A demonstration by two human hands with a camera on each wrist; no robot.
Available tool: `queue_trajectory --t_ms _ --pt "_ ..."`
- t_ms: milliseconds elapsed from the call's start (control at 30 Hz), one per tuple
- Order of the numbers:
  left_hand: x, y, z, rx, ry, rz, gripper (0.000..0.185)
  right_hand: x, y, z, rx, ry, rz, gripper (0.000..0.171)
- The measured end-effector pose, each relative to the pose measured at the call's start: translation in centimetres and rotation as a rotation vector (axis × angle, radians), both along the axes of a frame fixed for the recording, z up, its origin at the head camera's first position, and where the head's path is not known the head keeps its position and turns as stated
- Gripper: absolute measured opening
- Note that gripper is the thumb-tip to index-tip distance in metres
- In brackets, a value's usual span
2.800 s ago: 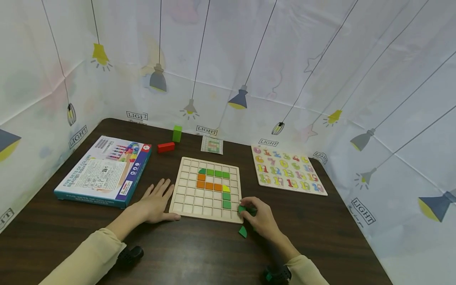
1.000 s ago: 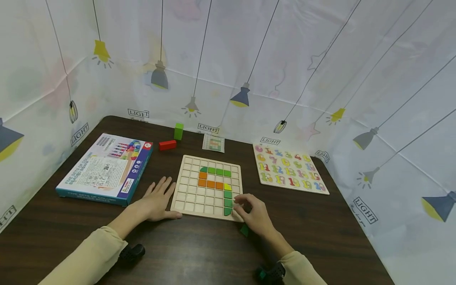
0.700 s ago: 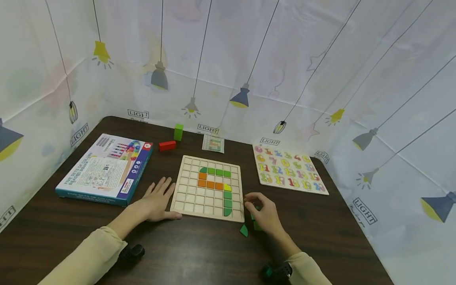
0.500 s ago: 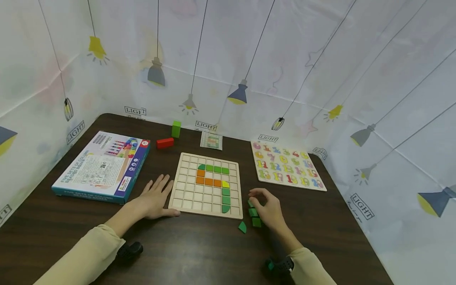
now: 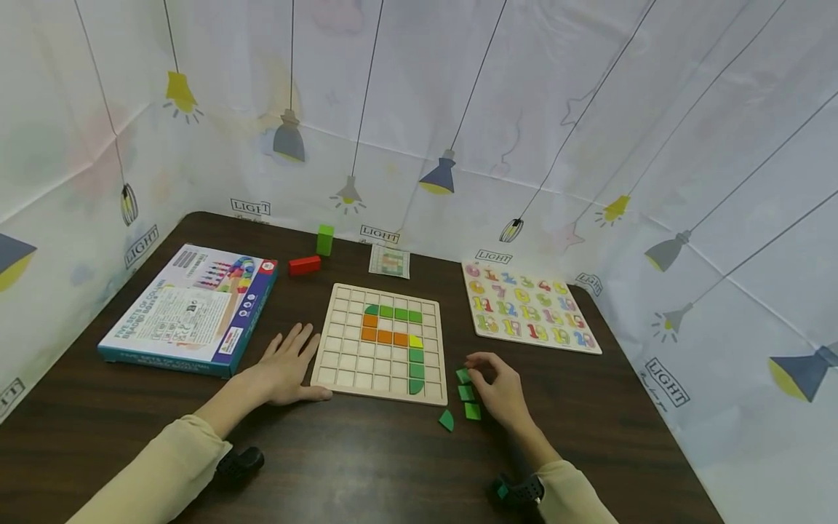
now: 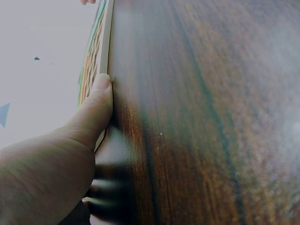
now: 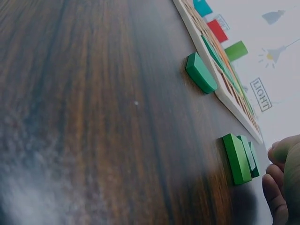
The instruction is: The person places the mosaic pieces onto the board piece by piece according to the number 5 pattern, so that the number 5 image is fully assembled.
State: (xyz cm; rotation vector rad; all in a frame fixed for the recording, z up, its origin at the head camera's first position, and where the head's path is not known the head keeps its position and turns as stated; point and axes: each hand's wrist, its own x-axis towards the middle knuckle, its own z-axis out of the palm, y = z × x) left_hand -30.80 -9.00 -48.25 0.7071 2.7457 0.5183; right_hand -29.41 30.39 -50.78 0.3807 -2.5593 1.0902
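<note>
A wooden grid board (image 5: 356, 362) lies mid-table with green, orange and yellow tiles set in some squares. At the bottom of their column sits a green round-cornered tile (image 5: 415, 386). My left hand (image 5: 284, 373) lies spread on the table, its thumb (image 6: 101, 83) touching the board's near left corner. Right of the board, my right hand (image 5: 503, 389) hovers with loosely bent fingers beside the farthest of three green square tiles (image 5: 466, 393). The right wrist view shows a gap between these fingers and the tiles. A green quarter-round tile (image 7: 200, 72) lies near the board's corner.
A boxed toy set (image 5: 190, 309) lies at the left. Behind the board are a red block (image 5: 304, 266), a green block (image 5: 324, 240) and a pattern card (image 5: 389, 261). A number puzzle board (image 5: 530, 309) lies at the back right, near the printed curtain (image 5: 406, 87).
The green round-cornered tile, earlier pinched in my right hand, now lies in the board's lower square. My right hand has moved off the board to the right, uncovering green tiles. My left hand stays put.
</note>
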Motion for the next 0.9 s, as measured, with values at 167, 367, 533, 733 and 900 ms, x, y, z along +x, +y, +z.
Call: queue_trajectory --t_ms 167,367,533,733,900 --pt "0.0 0.0 -0.3 0.021 -0.006 -0.002 0.105 0.0 0.2 -0.2 -0.008 -0.001 -0.01 0.02" --pt "-0.4 -0.2 -1.2 0.018 -0.001 -0.008 0.11 -0.1 0.5 -0.3 0.016 -0.03 -0.031 0.025" --pt "-0.3 -0.1 -0.7 0.038 -0.008 -0.007 0.109 0.0 0.6 0.1 0.058 -0.077 -0.026 0.031" --pt "-0.3 0.0 -0.5 0.013 -0.022 -0.003 0.107 -0.1 0.8 0.2 0.143 -0.148 0.047 0.039" --pt "-0.3 0.0 -0.4 0.03 -0.02 -0.002 0.107 -0.2 0.9 0.1 0.202 -0.128 0.081 0.037"
